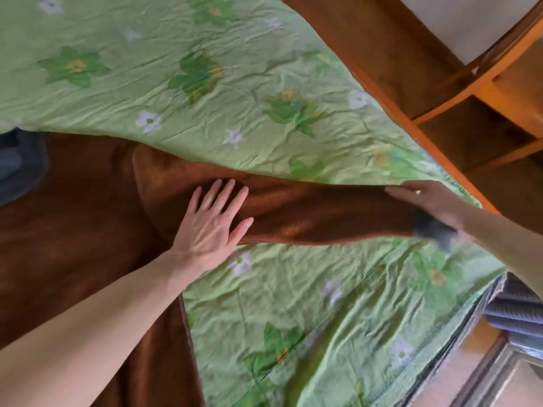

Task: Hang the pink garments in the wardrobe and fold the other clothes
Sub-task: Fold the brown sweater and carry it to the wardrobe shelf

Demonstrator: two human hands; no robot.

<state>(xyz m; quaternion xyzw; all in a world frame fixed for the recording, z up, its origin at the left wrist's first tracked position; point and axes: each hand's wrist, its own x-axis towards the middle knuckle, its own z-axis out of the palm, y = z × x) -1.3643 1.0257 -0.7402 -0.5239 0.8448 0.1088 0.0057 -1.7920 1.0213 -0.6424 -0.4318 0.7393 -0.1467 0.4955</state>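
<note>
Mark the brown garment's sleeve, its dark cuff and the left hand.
brown sleeve (317, 212), head view, mid-length of the sleeve.
dark cuff (432, 230), head view, grey end.
left hand (210, 227), head view, back of the hand.

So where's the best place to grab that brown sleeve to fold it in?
Probably the dark cuff end of the brown sleeve, from the right, where the right hand already is; the left hand lies flat on it near the shoulder.

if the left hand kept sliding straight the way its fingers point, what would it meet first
The left hand lies flat on the brown sleeve, fingers aimed up and slightly right. Past the sleeve's upper edge it would likely meet the green floral sheet; nothing else shows in that line.
</note>
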